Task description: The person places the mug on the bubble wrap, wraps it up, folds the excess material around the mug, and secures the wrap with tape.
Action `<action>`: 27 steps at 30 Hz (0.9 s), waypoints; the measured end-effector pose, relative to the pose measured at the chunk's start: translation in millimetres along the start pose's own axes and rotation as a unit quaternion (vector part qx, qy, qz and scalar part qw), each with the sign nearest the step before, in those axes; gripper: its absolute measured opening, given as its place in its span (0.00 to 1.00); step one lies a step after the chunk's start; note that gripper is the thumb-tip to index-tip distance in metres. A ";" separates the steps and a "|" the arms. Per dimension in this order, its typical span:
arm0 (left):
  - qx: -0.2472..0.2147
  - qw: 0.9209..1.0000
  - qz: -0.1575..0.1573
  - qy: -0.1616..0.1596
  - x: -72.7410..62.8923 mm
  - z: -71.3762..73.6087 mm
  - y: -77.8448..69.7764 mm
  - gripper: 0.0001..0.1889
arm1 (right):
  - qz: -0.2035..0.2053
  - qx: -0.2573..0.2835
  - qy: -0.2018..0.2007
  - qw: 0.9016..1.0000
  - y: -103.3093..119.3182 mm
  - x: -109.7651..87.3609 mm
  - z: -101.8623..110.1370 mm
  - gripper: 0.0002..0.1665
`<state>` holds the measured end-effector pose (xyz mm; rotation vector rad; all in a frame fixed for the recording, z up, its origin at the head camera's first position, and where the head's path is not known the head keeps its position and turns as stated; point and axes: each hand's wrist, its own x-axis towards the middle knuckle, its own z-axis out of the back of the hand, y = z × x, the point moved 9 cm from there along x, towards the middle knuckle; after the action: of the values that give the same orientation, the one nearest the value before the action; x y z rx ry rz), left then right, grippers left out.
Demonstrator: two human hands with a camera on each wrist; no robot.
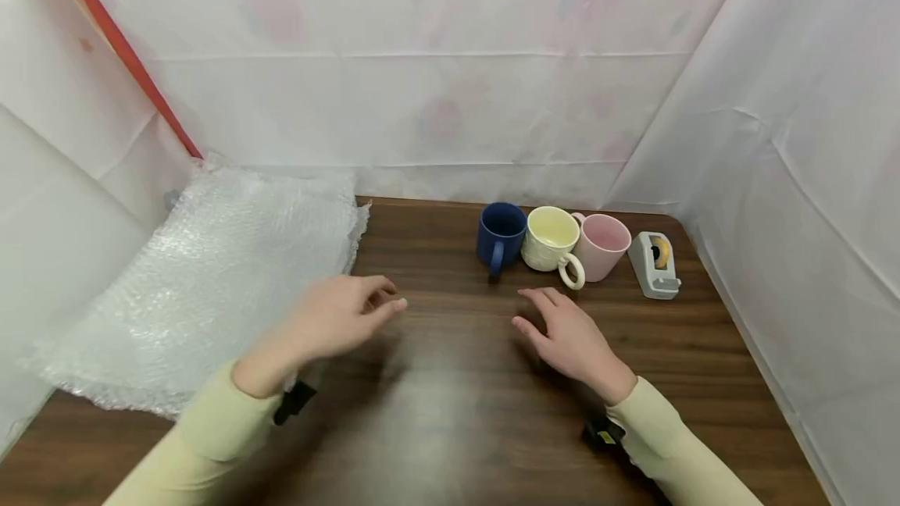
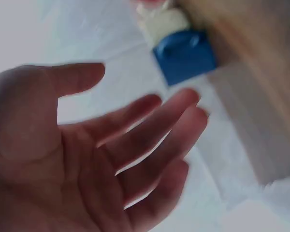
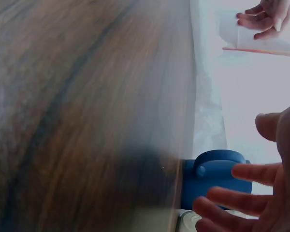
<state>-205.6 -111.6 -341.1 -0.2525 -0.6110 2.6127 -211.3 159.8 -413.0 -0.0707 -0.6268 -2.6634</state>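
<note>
Seemingly for easy reach, a dark-blue cylindrical mug (image 1: 498, 238), a pale-yellow embossed mug (image 1: 545, 249) and a smooth pink mug (image 1: 600, 256) are standing beyond the right grip (image 1: 568, 340); translucent plastic bubble wrap (image 1: 218, 272) is lying near the left grip (image 1: 336, 317). Both are hovering, loosely spread, holding nothing.

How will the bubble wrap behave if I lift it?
The bubble wrap looks likely to flop, given its thin, wavy edges. It's probably light for its spread, being translucent plastic. Layers may slip, as its right edge looks doubled.
</note>
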 end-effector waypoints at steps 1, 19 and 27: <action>-0.023 1.000 -0.003 0.021 -1.5 6.9 3.7 0.24 | -0.004 0.014 0.009 1.000 -0.9 -0.9 -2.8 0.29; 0.104 0.982 0.139 0.070 30.8 19.6 131.0 0.63 | -0.088 0.290 0.129 0.944 -28.6 -4.5 -23.1 0.24; 0.074 0.988 0.109 0.076 32.9 -2.8 140.4 0.46 | -0.115 0.394 0.154 0.899 -45.4 -6.4 -31.6 0.29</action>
<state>-287.1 -208.4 -410.4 -0.4918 -0.3530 2.7973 -222.1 185.5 -461.3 0.6722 -1.6088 -2.3303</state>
